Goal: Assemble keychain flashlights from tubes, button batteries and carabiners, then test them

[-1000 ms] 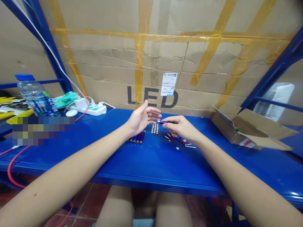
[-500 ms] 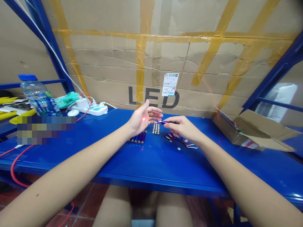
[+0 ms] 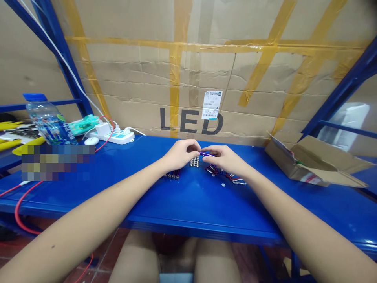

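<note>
A slim purple laser pointer (image 3: 206,154) lies level between my two hands above the table. My right hand (image 3: 226,158) grips its right part between thumb and fingers. My left hand (image 3: 182,153) is closed at the pointer's left end, thumb and fingertips pinching it. Below the left hand lies a row of similar purple pointers (image 3: 173,176), their upper parts hidden by that hand. Rows of small silver button cells (image 3: 194,162) lie under the held pointer. Beneath my right hand is a heap of coloured carabiner clips (image 3: 238,181), partly covered.
An opened cardboard box (image 3: 306,177) stands at the right on the blue table (image 3: 188,208). On the left are a water bottle (image 3: 51,122), a white power strip (image 3: 118,136) and a red cable (image 3: 18,212). A large carton (image 3: 141,78) walls off the back.
My left hand has turned from an open palm, where a red light spot showed, and closed on the pointer's left end. The red spot is gone. My right hand has barely moved.
</note>
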